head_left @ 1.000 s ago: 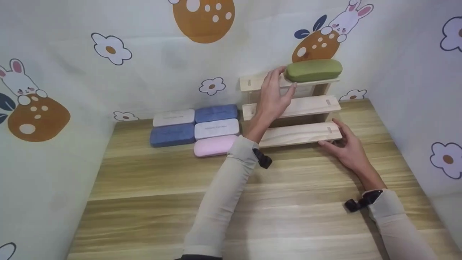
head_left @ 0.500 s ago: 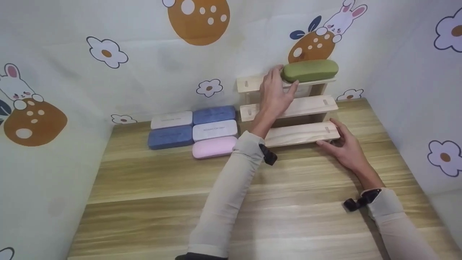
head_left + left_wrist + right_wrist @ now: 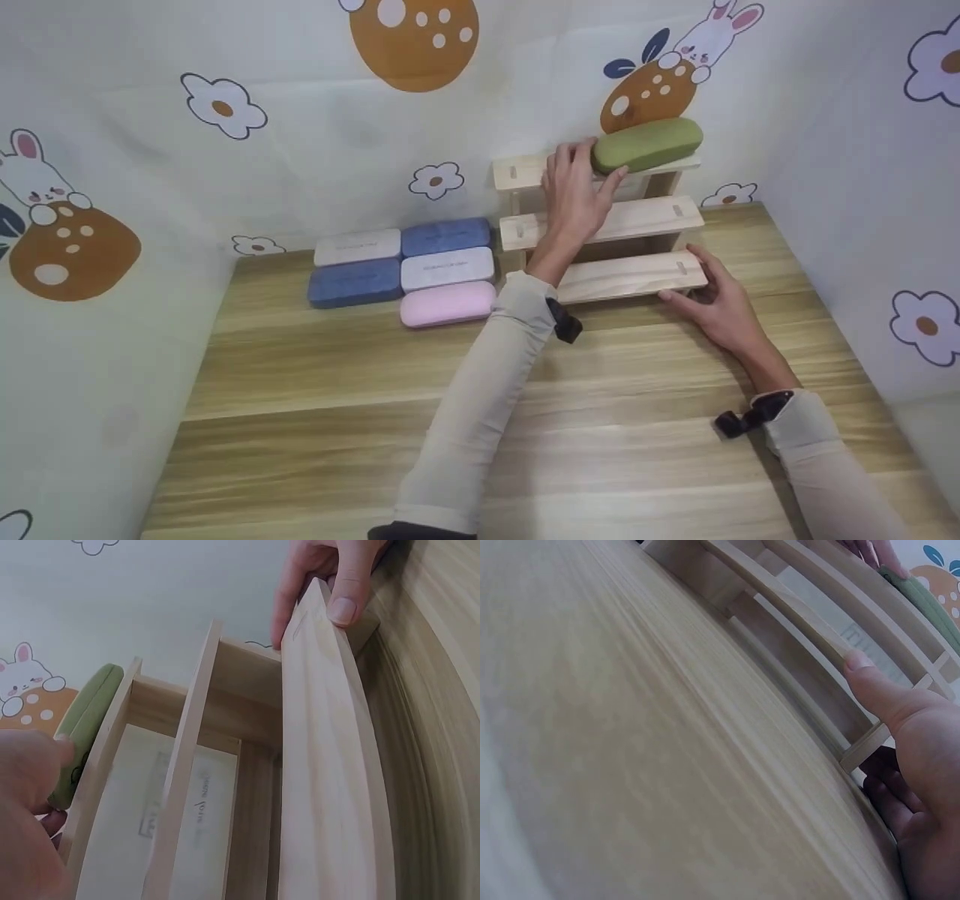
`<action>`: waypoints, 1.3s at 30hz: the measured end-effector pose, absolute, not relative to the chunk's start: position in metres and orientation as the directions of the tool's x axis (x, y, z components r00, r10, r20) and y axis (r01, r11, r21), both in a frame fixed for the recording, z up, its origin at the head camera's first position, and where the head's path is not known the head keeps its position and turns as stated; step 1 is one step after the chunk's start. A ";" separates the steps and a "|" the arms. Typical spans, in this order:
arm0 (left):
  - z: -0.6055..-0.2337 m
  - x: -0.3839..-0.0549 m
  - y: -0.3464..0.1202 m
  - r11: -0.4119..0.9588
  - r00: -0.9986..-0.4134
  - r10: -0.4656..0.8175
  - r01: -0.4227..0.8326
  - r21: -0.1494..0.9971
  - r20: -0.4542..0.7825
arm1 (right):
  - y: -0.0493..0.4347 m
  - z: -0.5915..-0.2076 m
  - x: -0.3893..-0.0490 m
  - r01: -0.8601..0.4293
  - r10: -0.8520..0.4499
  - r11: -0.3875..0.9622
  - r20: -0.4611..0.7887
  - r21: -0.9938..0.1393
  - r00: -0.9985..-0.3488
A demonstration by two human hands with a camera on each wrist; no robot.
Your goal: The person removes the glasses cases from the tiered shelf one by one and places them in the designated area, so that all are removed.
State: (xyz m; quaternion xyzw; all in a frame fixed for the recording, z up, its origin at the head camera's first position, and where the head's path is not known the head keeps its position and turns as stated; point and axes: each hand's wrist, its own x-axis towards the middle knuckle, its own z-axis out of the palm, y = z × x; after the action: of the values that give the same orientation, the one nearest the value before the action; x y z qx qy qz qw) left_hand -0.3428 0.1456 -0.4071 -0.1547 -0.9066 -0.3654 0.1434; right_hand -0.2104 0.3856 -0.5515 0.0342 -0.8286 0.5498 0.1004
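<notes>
A green glasses case [image 3: 649, 145] lies on the top step of a three-tier wooden shelf [image 3: 630, 277], toward its right side and slightly angled. My left hand [image 3: 576, 196] pinches the case's left end between thumb and fingers. In the left wrist view the green case [image 3: 88, 727] stands along the top board's edge with the thumb against it. My right hand [image 3: 724, 307] grips the right end of the lowest step, thumb at the front edge and fingers behind. The right wrist view has the right thumb [image 3: 866, 675] on the board's edge.
Left of the shelf, several cases lie grouped on the wooden table [image 3: 322, 420]: a pink one [image 3: 448, 304], white ones [image 3: 448, 268] and blue ones [image 3: 356, 283]. A patterned cloth wall [image 3: 330, 150] rises close behind the shelf.
The green case's right end has swung back and up, so it now sits at an angle. My left hand has shifted slightly with it. The right hand stays on the lowest step.
</notes>
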 end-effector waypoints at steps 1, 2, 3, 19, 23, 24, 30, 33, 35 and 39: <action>-0.407 -0.343 0.145 0.679 -0.910 0.182 0.391 0.621 0.374 | 0.386 -0.552 -0.210 -0.169 0.051 0.398 0.205 -0.902 -0.977; -0.407 -0.342 0.144 0.672 -0.908 0.192 0.397 0.625 0.371 | 0.385 -0.552 -0.210 -0.169 0.050 0.400 0.205 -0.901 -0.977; -0.407 -0.342 0.142 0.663 -0.907 0.202 0.404 0.630 0.369 | 0.385 -0.552 -0.210 -0.168 0.051 0.401 0.205 -0.900 -0.977; -0.411 -0.334 0.105 0.255 -0.851 0.288 0.510 0.821 0.439 | 0.385 -0.550 -0.210 -0.185 0.051 0.390 0.222 -0.902 -0.974; -0.415 -0.330 0.090 0.154 -0.859 0.290 0.477 0.866 0.422 | 0.385 -0.549 -0.210 -0.168 0.054 0.404 0.207 -0.899 -0.977; -0.416 -0.329 0.086 0.120 -0.861 0.293 0.464 0.878 0.415 | 0.385 -0.549 -0.210 -0.163 0.058 0.408 0.203 -0.898 -0.977; -0.427 -0.321 0.056 -0.069 -0.866 0.292 0.404 0.912 0.406 | 0.385 -0.548 -0.209 -0.173 0.060 0.415 0.217 -0.893 -0.974; -0.433 -0.317 0.038 -0.100 -0.868 0.267 0.407 0.908 0.419 | 0.385 -0.548 -0.208 -0.184 0.055 0.421 0.228 -0.888 -0.972; -0.437 -0.314 0.027 -0.107 -0.867 0.254 0.415 0.903 0.429 | 0.385 -0.548 -0.209 -0.181 0.056 0.432 0.227 -0.884 -0.972; -0.446 -0.305 0.002 -0.099 -0.861 0.228 0.445 0.890 0.455 | 0.386 -0.549 -0.209 -0.179 0.051 0.434 0.222 -0.883 -0.974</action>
State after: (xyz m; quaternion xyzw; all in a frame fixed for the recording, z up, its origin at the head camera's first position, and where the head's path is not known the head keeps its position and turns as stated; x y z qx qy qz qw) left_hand -0.3052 0.0024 -0.4458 -0.2523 -0.6667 -0.6970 0.0777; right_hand -0.2091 0.3855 -0.5491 0.0382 -0.8399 0.5305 0.1081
